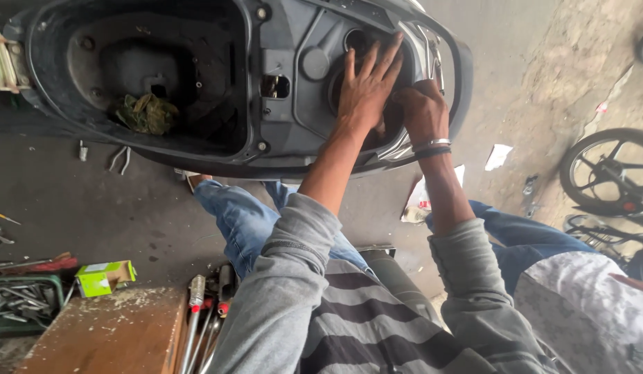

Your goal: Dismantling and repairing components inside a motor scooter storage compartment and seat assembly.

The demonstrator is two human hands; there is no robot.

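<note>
scooter body (pixel 280 104) lies open ahead of us, on the concrete floor (pixel 127 208), its round rear opening (pixel 356 41) under both hands. left hand (pixel 366 86) flat, 5 fingers spread. right hand (pixel 422 111) curled; pinch unclear. step: seating work. next: we judge steady pressing.

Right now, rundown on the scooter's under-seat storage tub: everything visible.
The storage tub is a deep black plastic well, dusty and scuffed, with bolts and a cut-out in its floor. It lies open to the camera, seat out of view. A crumpled green rag sits at its bottom. Both hands, left hand and right hand, work apart from it, at the rear opening beside it.
</note>
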